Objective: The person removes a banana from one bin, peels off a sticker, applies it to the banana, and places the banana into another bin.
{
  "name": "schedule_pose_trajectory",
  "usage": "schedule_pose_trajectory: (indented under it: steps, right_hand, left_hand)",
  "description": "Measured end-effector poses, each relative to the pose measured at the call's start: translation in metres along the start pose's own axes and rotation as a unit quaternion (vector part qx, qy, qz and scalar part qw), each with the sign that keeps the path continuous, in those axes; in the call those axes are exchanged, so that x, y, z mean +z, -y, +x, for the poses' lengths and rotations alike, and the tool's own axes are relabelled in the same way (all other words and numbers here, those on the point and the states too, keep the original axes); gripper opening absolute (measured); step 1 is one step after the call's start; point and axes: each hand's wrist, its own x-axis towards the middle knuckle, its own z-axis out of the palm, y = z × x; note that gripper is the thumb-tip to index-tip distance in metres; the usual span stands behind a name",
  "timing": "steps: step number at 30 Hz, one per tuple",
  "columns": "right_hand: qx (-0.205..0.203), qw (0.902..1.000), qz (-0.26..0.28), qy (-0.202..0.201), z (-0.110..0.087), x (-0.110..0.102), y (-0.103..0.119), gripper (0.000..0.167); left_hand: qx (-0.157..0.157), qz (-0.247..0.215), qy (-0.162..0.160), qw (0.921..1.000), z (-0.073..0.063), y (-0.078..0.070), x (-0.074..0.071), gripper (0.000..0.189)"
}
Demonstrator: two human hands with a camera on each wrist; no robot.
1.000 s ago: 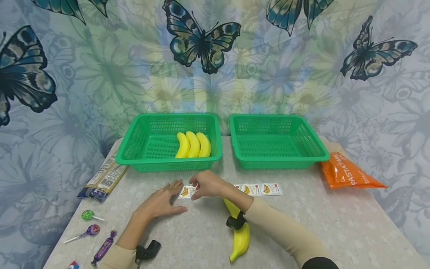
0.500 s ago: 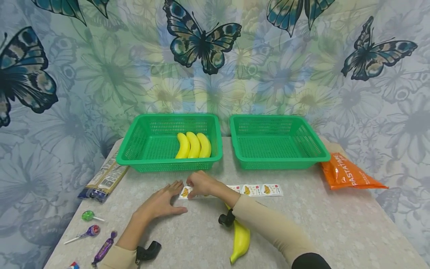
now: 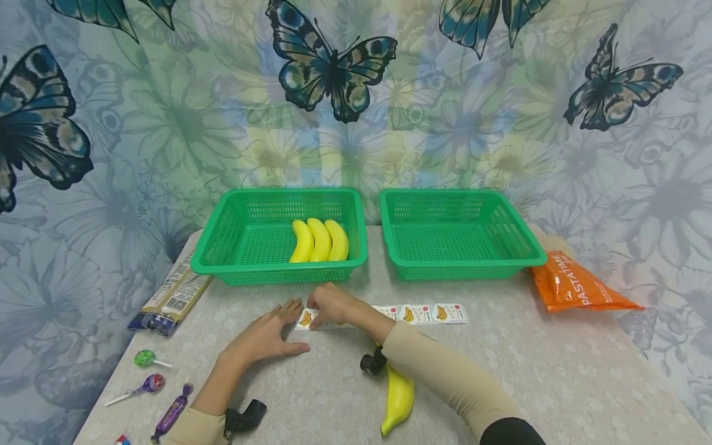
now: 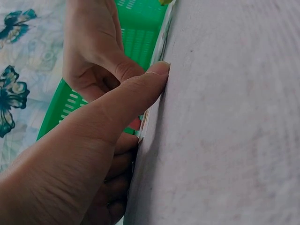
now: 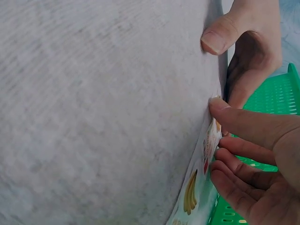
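Note:
A strip of white banana stickers (image 3: 425,314) lies flat across the table in front of the baskets. My left hand (image 3: 269,334) rests palm down at the strip's left end, fingers extended and thumb out to the side. Over the left part of the strip, my right hand (image 3: 336,304) has its thumb at the near edge and index finger at the far edge, pinching at a sticker; the hand hides several labels. The right wrist view shows its thumb (image 5: 219,104) right at the strip's edge, other fingers loosely bent. Below the right forearm lies a yellow banana (image 3: 397,398), partly covered.
Three bananas (image 3: 319,240) sit in the left green basket (image 3: 278,274); a second green basket (image 3: 467,272) stands beside it. An orange bag (image 3: 581,287) lies at right, a gold packet (image 3: 175,293) at left. Lollipops (image 3: 146,358) and a purple-wrapped candy (image 3: 171,413) lie front left.
My right hand has slid slightly left along the sticker strip, its forearm shifting with it and uncovering more labels on the right. The left hand has stayed put.

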Motion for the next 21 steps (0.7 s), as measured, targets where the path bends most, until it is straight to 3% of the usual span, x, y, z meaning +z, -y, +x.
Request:
schedule_pose_trajectory:
  steps: [5,13,21]
  right_hand:
    - [0.002,0.9999,0.01,-0.004,0.0004,-0.0008,0.0008,0.036]
    - [-0.002,0.9993,0.026,-0.025,0.0035,-0.0004,0.0008,0.012]
    - [0.009,0.9985,0.032,-0.044,0.0081,0.0011,-0.0018,0.005]
  left_hand:
    - [0.0,0.002,0.0,1.0,0.0009,0.0018,0.0006,0.098]
    - [0.02,0.004,-0.004,0.9998,0.0018,0.0039,0.0044,0.097]
    - [0.017,-0.007,-0.004,0.9998,0.0021,0.0021,0.0031,0.097]
